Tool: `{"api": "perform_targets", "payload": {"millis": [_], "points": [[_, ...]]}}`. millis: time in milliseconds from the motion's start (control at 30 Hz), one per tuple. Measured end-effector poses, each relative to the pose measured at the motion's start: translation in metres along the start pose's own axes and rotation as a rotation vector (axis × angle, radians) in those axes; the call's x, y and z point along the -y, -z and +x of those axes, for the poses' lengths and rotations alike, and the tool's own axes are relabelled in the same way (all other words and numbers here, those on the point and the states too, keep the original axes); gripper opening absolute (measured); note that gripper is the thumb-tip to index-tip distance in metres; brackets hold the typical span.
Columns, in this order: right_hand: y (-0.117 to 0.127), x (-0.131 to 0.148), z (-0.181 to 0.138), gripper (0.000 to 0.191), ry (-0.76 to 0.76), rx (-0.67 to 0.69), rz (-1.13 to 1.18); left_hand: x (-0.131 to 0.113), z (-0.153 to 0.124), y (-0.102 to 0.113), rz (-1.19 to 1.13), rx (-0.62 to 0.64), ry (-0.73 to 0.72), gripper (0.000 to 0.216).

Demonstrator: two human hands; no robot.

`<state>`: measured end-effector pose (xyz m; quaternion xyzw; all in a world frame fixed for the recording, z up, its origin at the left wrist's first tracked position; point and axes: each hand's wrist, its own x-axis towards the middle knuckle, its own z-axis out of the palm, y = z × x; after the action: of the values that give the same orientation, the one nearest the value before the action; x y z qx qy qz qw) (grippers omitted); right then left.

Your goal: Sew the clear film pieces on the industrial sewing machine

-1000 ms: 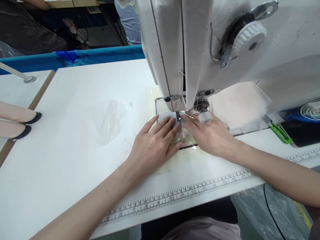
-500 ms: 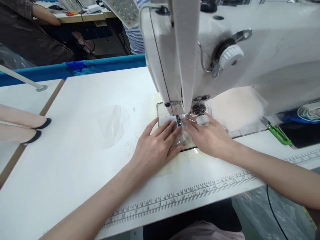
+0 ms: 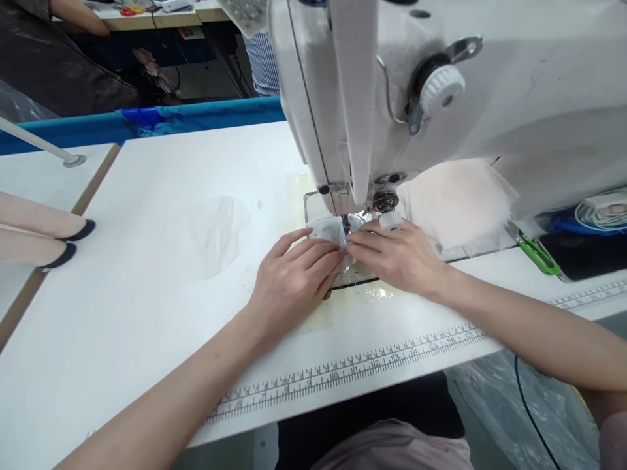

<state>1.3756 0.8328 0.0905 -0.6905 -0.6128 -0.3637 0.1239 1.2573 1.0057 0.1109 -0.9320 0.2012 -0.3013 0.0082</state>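
Sheer fabric [image 3: 326,230] lies at the needle [image 3: 346,225] (folded, it seems), pressed flat by the close-set fingers of our left hand [image 3: 291,281] and right hand [image 3: 396,258], near enough to risk a prick.

The sewing machine [image 3: 490,78] is off-white, with a white ribbed knob [image 3: 442,88]. The table [image 3: 171,163] is white, with a black-marked ruler scale [image 3: 367,365] along its near edge and a yellowed patch [image 3: 343,313] by the needle plate. The small piece [image 3: 328,230] under the needle is translucent whitish. At right lie a pale pink fabric stack [image 3: 455,202] and bright green snips [image 3: 539,254]. A blue strip [image 3: 147,121] edges the far side, and a blue-and-white striped garment [image 3: 264,62] lies beyond it.
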Motion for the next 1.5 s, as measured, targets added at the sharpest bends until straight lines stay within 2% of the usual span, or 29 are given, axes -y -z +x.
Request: {"api": "perform_targets", "payload": {"millis": [100, 200, 300, 400, 567, 767, 933, 1033, 1167, 1267, 1367, 1500], "points": [[-0.002, 0.000, 0.001, 0.026, -0.031, -0.072, -0.001, -0.001, 0.004, 0.004, -0.024, 0.027, 0.115, 0.011], [-0.005, -0.002, 0.001, 0.024, -0.158, -0.159, 0.067, 0.000, 0.016, 0.009, -0.078, 0.209, 0.302, 0.026], [-0.008, -0.004, 0.000, 0.024, -0.324, -0.154, 0.174, 0.002, 0.030, 0.007, -0.109, 0.336, 0.348, 0.025], [-0.009, -0.004, 0.000, 0.025, -0.460, -0.089, 0.252, -0.002, 0.038, -0.005, -0.057, 0.315, 0.408, 0.024], [-0.007, -0.005, 0.002, 0.029, -0.530, -0.012, 0.298, -0.008, 0.037, -0.019, 0.034, 0.211, 0.477, 0.022], [-0.003, -0.004, 0.005, 0.034, -0.555, 0.051, 0.315, -0.004, 0.035, -0.015, -0.064, 0.262, 0.513, 0.015], [-0.002, -0.002, 0.006, 0.030, -0.568, 0.075, 0.316, -0.002, 0.034, -0.016, 0.009, 0.217, 0.450, 0.017], [-0.002, -0.002, 0.003, 0.030, -0.538, 0.044, 0.324, 0.003, 0.030, -0.014, 0.034, 0.160, 0.323, 0.018], [0.000, 0.002, -0.004, 0.027, -0.300, 0.027, 0.314, 0.002, 0.020, -0.005, 0.080, 0.145, 0.093, 0.018], [0.004, 0.007, -0.010, 0.023, -0.112, -0.028, 0.204, -0.007, 0.009, 0.000, 0.131, 0.130, 0.001, 0.019], [0.008, 0.010, -0.013, 0.021, -0.039, -0.034, 0.155, -0.015, 0.001, 0.005, 0.144, 0.131, -0.031, 0.027], [0.013, 0.011, -0.013, 0.022, -0.038, 0.026, 0.153, -0.017, -0.003, 0.008, 0.125, 0.179, -0.058, 0.029]]}}
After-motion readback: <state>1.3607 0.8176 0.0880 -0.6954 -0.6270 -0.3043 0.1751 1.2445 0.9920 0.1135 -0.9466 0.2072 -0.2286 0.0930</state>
